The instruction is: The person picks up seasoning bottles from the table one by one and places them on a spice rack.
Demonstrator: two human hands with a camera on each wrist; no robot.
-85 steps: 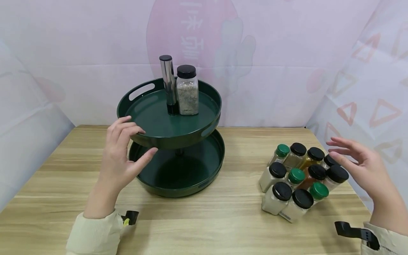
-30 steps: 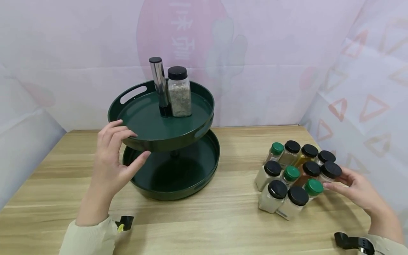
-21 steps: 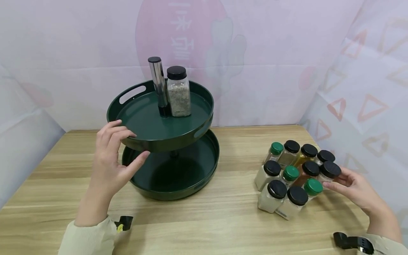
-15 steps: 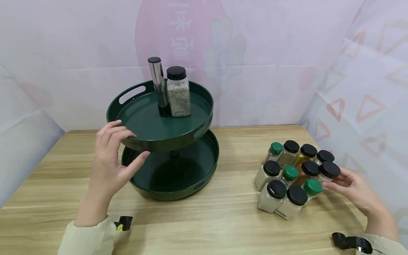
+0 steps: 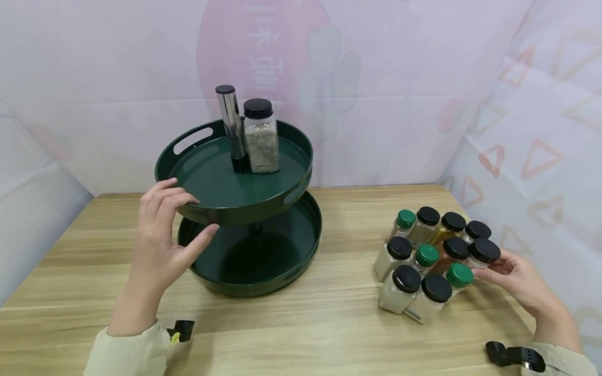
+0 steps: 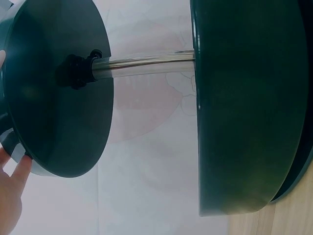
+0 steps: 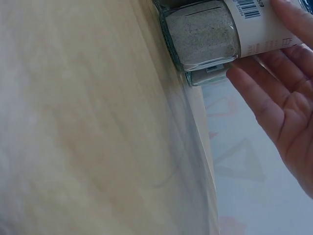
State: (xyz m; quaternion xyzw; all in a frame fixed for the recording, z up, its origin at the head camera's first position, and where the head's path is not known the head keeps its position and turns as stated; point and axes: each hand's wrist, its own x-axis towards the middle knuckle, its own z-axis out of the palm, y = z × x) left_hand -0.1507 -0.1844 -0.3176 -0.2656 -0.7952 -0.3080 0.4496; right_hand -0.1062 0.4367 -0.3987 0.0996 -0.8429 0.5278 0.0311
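At the left, my left hand [image 5: 157, 235] holds the rim of a dark green two-tier round tray's upper tier [image 5: 221, 190], fingers over the edge and thumb below. The left wrist view shows the thumb against that rim and the metal post [image 6: 146, 63] joining both tiers. A steel cylinder with black ends [image 5: 231, 125] and a black-lidded jar of pale grains [image 5: 262, 143] stand on the upper tier. At the right, my right hand [image 5: 524, 284] grips a black-lidded spice jar [image 5: 484, 251] at the group's right edge. Its label and greyish contents show in the right wrist view.
Several square spice jars with black lids [image 5: 406, 279] or green lids [image 5: 405, 219] stand packed beside the gripped one. The lower tier [image 5: 268, 263] rests on the wooden table [image 5: 329, 324]. Printed cloth [image 5: 400, 146] hangs behind and at both sides.
My right hand was raised beside the jars with nothing in it; it has come down and taken hold of the black-lidded jar. My left hand stays at the upper rim.
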